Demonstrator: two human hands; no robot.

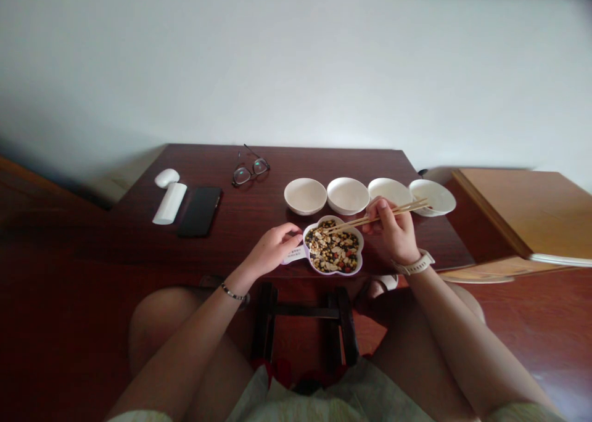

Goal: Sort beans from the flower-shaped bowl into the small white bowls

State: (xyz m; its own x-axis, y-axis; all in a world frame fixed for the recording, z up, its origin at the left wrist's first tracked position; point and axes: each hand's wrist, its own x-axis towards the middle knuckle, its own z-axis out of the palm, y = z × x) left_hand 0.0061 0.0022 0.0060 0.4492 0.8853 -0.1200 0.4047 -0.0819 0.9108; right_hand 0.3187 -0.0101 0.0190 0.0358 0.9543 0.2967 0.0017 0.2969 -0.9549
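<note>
A flower-shaped bowl (361, 260) with a lilac rim and a short labelled handle (296, 255) stands near the table's front edge. It is filled with mixed beans, grains and pale flakes (333, 249). My left hand (274, 247) grips the bowl's left side by the handle, thumb and fingers at the rim. In my right hand (392, 227) is a pair of wooden chopsticks (356, 223), fingers closed round them. Their tips point left and down into the mix at the bowl's upper part. Whether they pinch a piece is too small to tell.
Several white bowls stand in a row behind: a left one (305, 195), two middle ones (348, 195) (388, 191), and a right one (437, 201) with something small inside. Glasses (251, 171), a black phone (200, 211) and white objects (170, 203) lie left. A wooden cabinet (522, 212) stands right.
</note>
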